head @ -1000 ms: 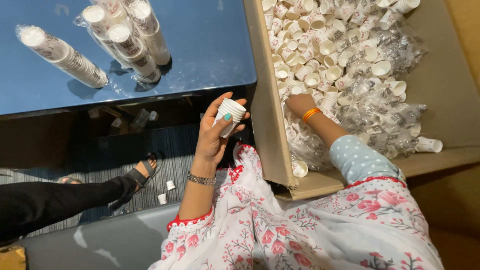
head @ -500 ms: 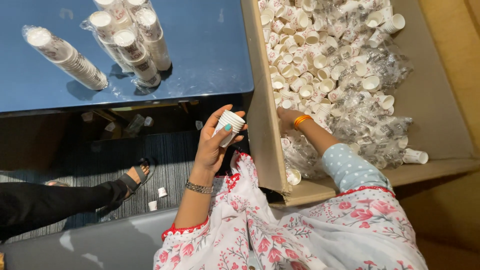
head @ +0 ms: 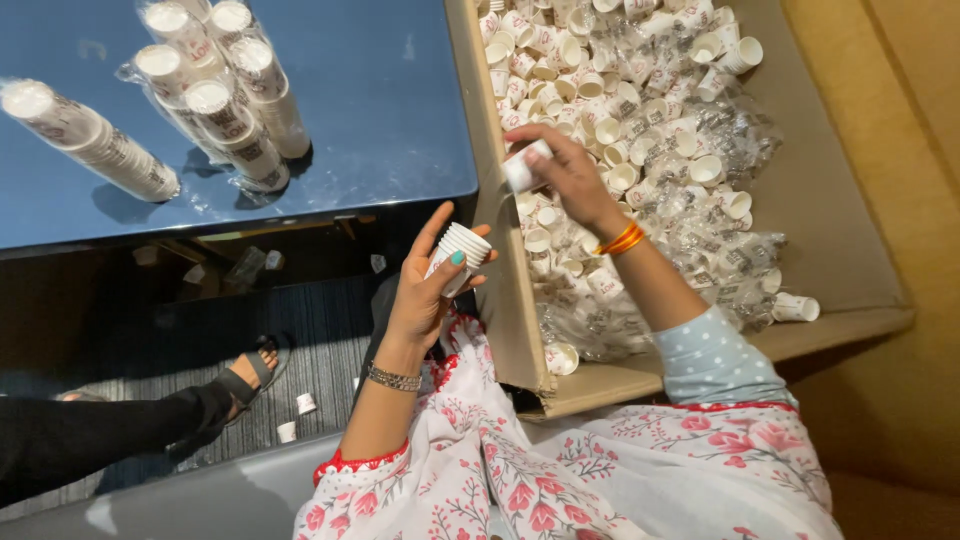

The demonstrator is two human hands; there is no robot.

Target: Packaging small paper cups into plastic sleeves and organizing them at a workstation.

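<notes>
**Asker:** Head view first: what is each hand doing?

**Me:** My left hand (head: pixel 425 290) has its grip wrapped around a short nested stack of white paper cups (head: pixel 458 256), thumb on the side, mouths tipped up towards the blue glossy worktop (head: pixel 380 110). My right hand (head: pixel 570 170) is over the big brown cardboard box (head: pixel 830 230), grip pinched on one small white paper cup (head: pixel 524 166) lifted clear of the loose cups (head: pixel 620 110) heaped below it.

**Asker:** So which step is this?

**Me:** Gathering, I'd judge: one cup picked, not yet joined to the stack. The stack sits below and to the left of my right grip, on the other side of the box wall and well apart from the single cup.

**Asker:** What does the next move call for?

**Me:** Carrying the cup over that wall, turning it to match the stack and seating it squarely, probably. Thin cups crush easily, so a light pinch.

**Asker:** Anything else around?

**Me:** Beyond my left grip, sleeves of stacked cups in clear plastic wrap (head: pixel 240 90) stand on the worktop. Crumpled clear wrappers (head: pixel 720 240) lie among the loose cups. Left of my left grip, another person's sandalled foot (head: pixel 245 375) rests on the grey ribbed floor (head: pixel 300 340), two stray cups (head: pixel 296 418) near it.
</notes>
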